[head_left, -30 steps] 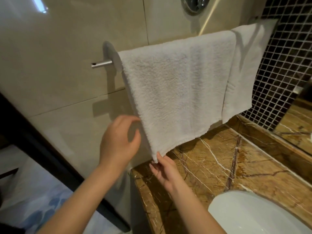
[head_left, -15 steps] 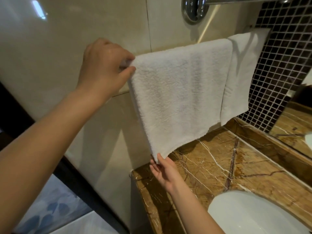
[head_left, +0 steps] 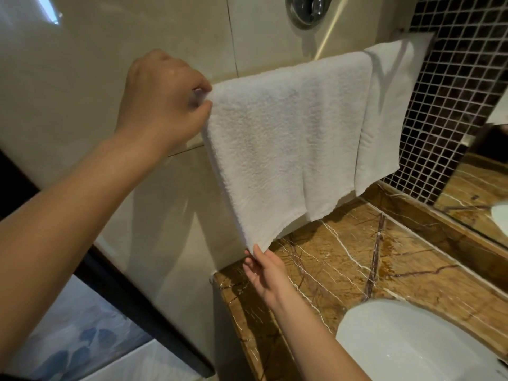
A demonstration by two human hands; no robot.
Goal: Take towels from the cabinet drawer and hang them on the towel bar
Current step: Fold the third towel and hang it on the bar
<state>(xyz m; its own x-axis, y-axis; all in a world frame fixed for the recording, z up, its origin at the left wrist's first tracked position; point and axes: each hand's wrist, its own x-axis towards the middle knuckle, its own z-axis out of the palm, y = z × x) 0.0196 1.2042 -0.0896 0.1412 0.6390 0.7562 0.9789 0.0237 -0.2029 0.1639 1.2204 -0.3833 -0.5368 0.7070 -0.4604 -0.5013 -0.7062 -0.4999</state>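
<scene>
A white terry towel (head_left: 283, 144) hangs over the towel bar on the beige tiled wall; the bar itself is hidden under the cloth. My left hand (head_left: 162, 100) pinches the towel's upper left corner at bar height. My right hand (head_left: 264, 270) holds the lower left corner between fingertips, just above the counter. A second, smoother white towel (head_left: 384, 114) hangs to the right on the same bar, partly behind the first.
A brown veined marble counter (head_left: 384, 265) runs below the towels, with a white basin (head_left: 412, 345) at the lower right. A dark mosaic wall (head_left: 453, 92) and a mirror (head_left: 478, 188) stand at the right. A chrome wall fitting (head_left: 308, 9) sits above the bar.
My left hand rose from beside the towel's lower edge to its top left corner, covering the bar's end. My right hand stayed on the bottom corner.
</scene>
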